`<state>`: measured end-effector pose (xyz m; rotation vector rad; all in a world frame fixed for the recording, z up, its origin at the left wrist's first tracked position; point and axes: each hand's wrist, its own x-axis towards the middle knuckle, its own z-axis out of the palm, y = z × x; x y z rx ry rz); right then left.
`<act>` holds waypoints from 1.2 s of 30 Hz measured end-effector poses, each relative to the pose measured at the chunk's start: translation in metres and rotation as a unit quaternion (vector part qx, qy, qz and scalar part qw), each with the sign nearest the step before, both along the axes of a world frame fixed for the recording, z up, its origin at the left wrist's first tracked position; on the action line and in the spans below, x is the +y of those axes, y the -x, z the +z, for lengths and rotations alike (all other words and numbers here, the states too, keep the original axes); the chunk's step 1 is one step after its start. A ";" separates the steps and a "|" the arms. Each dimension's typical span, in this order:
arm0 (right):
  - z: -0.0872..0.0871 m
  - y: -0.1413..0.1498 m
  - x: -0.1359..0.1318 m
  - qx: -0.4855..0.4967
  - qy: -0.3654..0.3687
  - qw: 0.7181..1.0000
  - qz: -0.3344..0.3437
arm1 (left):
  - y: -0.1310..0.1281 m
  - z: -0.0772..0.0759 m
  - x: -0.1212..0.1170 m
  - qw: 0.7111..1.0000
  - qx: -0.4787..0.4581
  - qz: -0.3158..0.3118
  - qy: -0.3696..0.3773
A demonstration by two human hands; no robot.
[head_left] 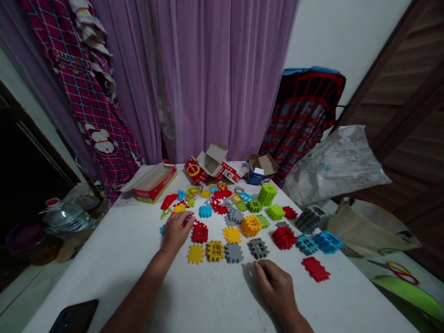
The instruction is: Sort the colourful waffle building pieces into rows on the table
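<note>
My left hand (177,230) reaches over small red and yellow plastic pieces at the left of the pile, its fingers curled together. Whatever they may hold is hidden. Just right of it lie a red interlocking window tile (200,232) and a blue tile (205,211). My right hand (276,283) rests on the table near the front, loosely closed, with nothing visible in it. A dark grey window tile (258,249) lies just beyond its fingers. In a row to the left are a grey tile (233,253), a yellow window tile (215,250) and a plain yellow tile (195,254).
Stacked tiles in red (284,237), orange-yellow (251,226) and lime green (267,195) stand on the white table (208,296). Opened boxes, one red (196,171) and one blue (255,176), sit at the back. A phone (74,317) lies front left.
</note>
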<state>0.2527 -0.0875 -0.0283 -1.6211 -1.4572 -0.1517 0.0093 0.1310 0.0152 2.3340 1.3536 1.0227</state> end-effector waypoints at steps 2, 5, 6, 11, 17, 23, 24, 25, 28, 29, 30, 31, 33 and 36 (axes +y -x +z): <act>-0.004 -0.006 0.000 0.041 0.007 0.999 -0.021 | -0.027 0.014 0.002 0.994 0.072 -0.077 0.008; -0.008 -0.012 0.003 0.106 0.029 0.993 -0.041 | -0.069 0.028 0.008 0.975 0.156 -0.156 0.019; -0.010 -0.013 0.004 0.130 0.033 0.990 -0.043 | -0.082 0.030 0.010 0.969 0.177 -0.171 0.023; -0.016 -0.016 0.007 0.225 0.045 0.972 -0.050 | -0.125 0.026 0.025 0.943 0.238 -0.225 0.055; -0.013 -0.013 0.009 0.251 0.047 0.965 -0.060 | -0.148 0.018 0.037 0.924 0.273 -0.262 0.065; -0.008 -0.009 0.011 0.273 0.035 0.959 -0.071 | -0.155 0.013 0.041 0.918 0.283 -0.272 0.049; -0.008 -0.009 0.011 0.276 0.035 0.958 -0.073 | -0.155 0.013 0.041 0.918 0.284 -0.272 0.049; -0.009 -0.008 0.011 0.278 0.036 0.957 -0.075 | -0.156 0.014 0.040 0.918 0.284 -0.272 0.050; -0.008 -0.008 0.011 0.282 0.038 0.956 -0.074 | -0.154 0.017 0.038 0.922 0.276 -0.264 0.060; -0.008 -0.008 0.011 0.282 0.038 0.956 -0.072 | -0.153 0.019 0.037 0.925 0.271 -0.258 0.064; -0.007 -0.008 0.011 0.282 0.036 0.956 -0.070 | -0.150 0.021 0.036 0.929 0.265 -0.251 0.068; -0.007 -0.008 0.011 0.281 0.035 0.957 -0.069 | -0.146 0.023 0.036 0.932 0.259 -0.242 0.073; -0.006 -0.009 0.011 0.280 0.035 0.957 -0.066 | -0.135 0.029 0.033 0.939 0.245 -0.227 0.085; -0.007 -0.014 0.011 0.278 0.053 0.958 -0.052 | -0.112 0.037 0.022 0.948 0.217 -0.208 0.102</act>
